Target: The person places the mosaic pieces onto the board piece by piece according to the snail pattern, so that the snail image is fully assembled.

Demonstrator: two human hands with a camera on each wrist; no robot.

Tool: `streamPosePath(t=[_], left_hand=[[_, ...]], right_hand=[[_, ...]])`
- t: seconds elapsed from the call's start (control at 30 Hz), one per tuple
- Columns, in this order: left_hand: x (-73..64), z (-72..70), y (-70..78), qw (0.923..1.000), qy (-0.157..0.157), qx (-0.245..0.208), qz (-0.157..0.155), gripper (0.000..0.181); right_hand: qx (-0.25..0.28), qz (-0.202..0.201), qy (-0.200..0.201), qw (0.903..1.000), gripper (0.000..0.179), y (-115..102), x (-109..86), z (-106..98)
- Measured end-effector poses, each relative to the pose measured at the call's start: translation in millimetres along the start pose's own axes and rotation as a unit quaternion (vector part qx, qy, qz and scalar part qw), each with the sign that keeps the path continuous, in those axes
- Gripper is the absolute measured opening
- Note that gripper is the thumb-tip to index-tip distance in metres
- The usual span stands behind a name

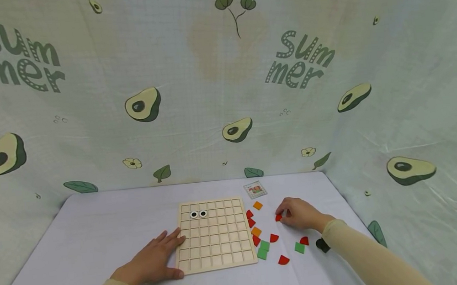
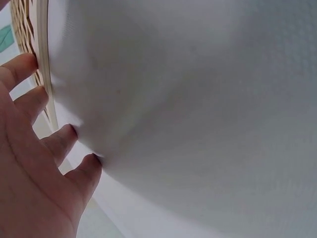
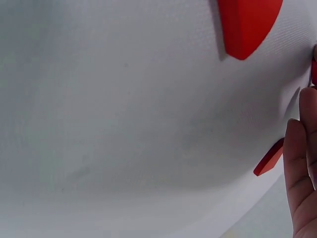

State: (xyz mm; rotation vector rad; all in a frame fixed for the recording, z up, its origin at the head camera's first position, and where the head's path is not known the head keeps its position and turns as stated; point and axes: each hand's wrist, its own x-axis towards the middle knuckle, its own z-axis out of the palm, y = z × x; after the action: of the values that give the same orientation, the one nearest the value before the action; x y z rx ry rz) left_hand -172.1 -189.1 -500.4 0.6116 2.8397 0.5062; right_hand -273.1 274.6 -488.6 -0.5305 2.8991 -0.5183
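A wooden grid board [image 1: 220, 268] lies on the table, with two white eye tiles [image 1: 198, 214] side by side near its upper left corner. My left hand [image 1: 159, 258] rests at the board's left edge, fingers spread and fingertips touching the frame; the left wrist view shows that hand [image 2: 42, 148] with two fingers at the wooden rim. Right of the board, my right hand [image 1: 300, 213] pinches a red quarter-circle piece [image 1: 278, 218] at the tabletop. In the right wrist view, only the edge of this piece [image 3: 314, 74] shows by the fingertips [image 3: 308, 99].
Several red quarter-circles [image 1: 283, 260], green squares [image 1: 299, 247] and orange squares [image 1: 257, 205] lie scattered right of the board, some against its edge. A small picture card [image 1: 255, 189] lies behind them. A printed cloth [image 1: 196, 154] hangs behind the white table [image 1: 108, 227].
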Motion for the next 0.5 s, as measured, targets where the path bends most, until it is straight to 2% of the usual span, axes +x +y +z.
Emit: streamPosePath(t=[0.3, 0.5], left_hand=[[-0.5, -2.4, 2.1, 0.9999, 0.008, 0.006, 0.007, 0.095], [-0.5, -3.6, 1.3, 0.9999, 0.010, 0.013, 0.002, 0.098]], right_hand=[[-0.031, -0.018, 0.007, 0.9993, 0.018, -0.5, -2.5, -1.1], [-0.031, -0.017, 0.005, 0.9994, 0.019, -1.2, -3.1, -1.2]])
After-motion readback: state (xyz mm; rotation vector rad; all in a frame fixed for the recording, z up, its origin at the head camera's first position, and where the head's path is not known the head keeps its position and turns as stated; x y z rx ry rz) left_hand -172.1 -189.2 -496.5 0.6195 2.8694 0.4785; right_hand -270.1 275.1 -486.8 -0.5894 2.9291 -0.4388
